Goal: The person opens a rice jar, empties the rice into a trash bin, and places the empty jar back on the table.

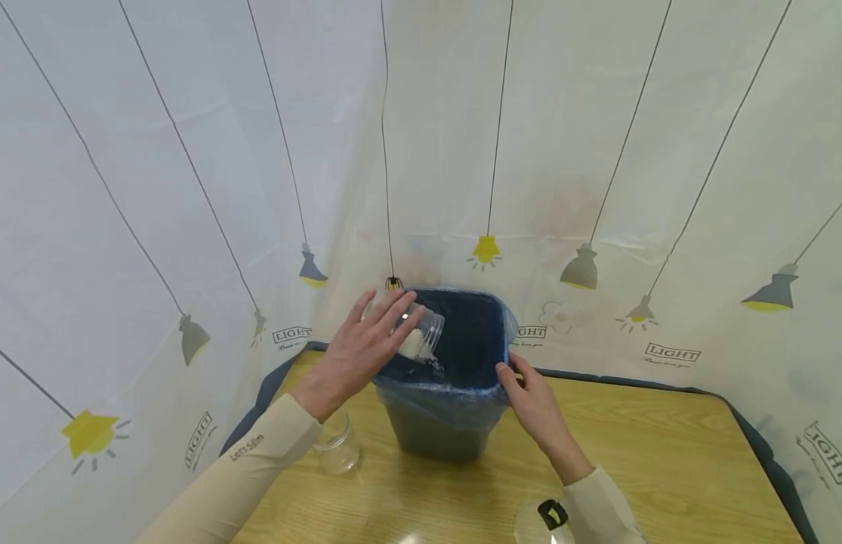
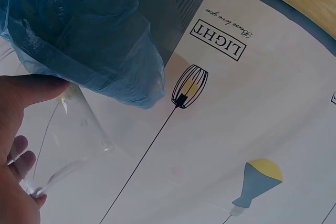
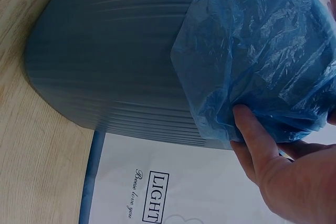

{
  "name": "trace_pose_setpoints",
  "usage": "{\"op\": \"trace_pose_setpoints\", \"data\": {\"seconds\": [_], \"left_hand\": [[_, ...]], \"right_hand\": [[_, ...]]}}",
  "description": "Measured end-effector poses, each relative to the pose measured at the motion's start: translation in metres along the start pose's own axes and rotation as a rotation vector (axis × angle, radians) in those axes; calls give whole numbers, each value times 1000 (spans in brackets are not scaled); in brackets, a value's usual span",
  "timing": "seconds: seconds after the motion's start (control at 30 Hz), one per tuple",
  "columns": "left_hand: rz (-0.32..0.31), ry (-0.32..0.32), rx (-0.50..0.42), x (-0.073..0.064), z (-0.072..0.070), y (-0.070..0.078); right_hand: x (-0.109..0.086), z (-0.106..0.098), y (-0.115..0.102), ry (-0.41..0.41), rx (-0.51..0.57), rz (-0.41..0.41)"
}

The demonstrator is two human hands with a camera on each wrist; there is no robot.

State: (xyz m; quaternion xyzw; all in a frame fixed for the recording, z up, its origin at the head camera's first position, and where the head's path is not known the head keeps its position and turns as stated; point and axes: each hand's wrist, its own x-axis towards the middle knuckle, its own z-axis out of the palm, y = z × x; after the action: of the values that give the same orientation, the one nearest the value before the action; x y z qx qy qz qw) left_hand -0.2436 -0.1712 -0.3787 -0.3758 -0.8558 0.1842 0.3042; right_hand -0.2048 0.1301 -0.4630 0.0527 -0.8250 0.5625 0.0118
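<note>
My left hand (image 1: 362, 349) grips a clear jar (image 1: 430, 329), tilted sideways over the mouth of a dark grey bin (image 1: 436, 432). A clump of white material (image 1: 411, 344) sits inside the jar near its mouth. In the left wrist view, the thumb and curled fingers wrap around the jar (image 2: 86, 129). A thin blue plastic liner (image 1: 454, 402) lines the bin and folds down over its rim. At the bin's right side, my right hand (image 1: 536, 404) grips the lined rim. The right wrist view shows its fingers (image 3: 254, 132) against the liner (image 3: 262, 51).
Another clear jar (image 1: 339, 452) stands upright on the wooden table (image 1: 631, 438), left of the bin. A clear round disc (image 1: 527, 521) with a black piece lies by the right forearm. Behind the bin hangs a pale sheet (image 1: 434, 151) printed with lamps.
</note>
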Motion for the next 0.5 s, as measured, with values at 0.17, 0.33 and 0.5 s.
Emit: {"op": "trace_pose_setpoints", "data": {"seconds": [0.17, 0.33, 0.5], "left_hand": [[6, -6, 12, 0, -1, 1], [0, -17, 28, 0, 0, -2], [-5, -34, 46, 0, -1, -4]], "right_hand": [[0, 0, 0, 1, 3, -1], [1, 1, 1, 2, 1, -8], [0, 1, 0, 4, -2, -8]]}}
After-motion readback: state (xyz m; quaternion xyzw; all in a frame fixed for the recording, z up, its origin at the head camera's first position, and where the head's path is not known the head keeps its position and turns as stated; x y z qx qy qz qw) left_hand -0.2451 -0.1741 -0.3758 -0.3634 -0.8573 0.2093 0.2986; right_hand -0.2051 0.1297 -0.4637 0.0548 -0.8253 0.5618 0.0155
